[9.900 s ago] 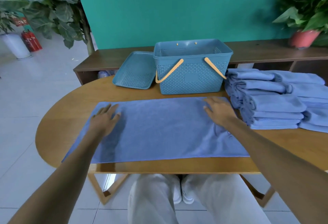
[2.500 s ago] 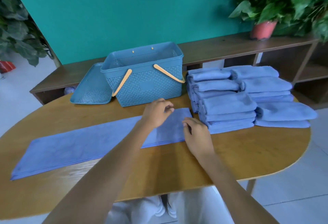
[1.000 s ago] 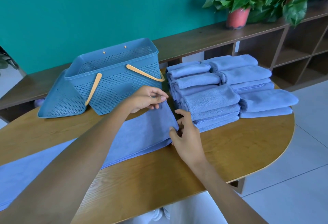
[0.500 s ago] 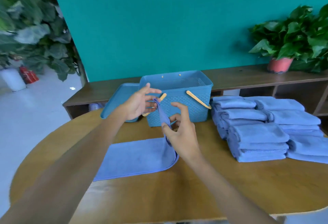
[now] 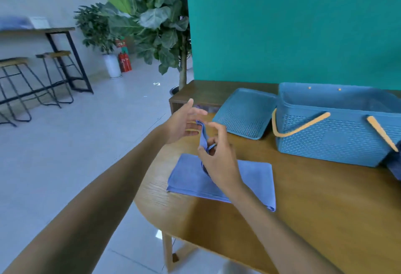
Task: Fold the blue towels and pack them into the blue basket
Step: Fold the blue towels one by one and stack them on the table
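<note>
A blue towel (image 5: 253,178), folded into a long strip, lies on the wooden table (image 5: 314,208). Its right end is lifted and carried over to the left. My left hand (image 5: 184,121) pinches the far corner of that raised end. My right hand (image 5: 217,158) pinches the near corner, just above the flat part of the towel. The blue basket (image 5: 334,130) with tan handles stands open at the back right of the table.
The basket's blue lid (image 5: 245,113) leans against the basket's left side. A corner of the blue towel stack (image 5: 396,165) shows at the right edge. A low wooden shelf (image 5: 208,91) runs behind the table. Plants, stools and tiled floor lie to the left.
Both hands have carried the towel's raised end further left over the flat part. The view has swung left, so the towel stack is almost out of frame.
</note>
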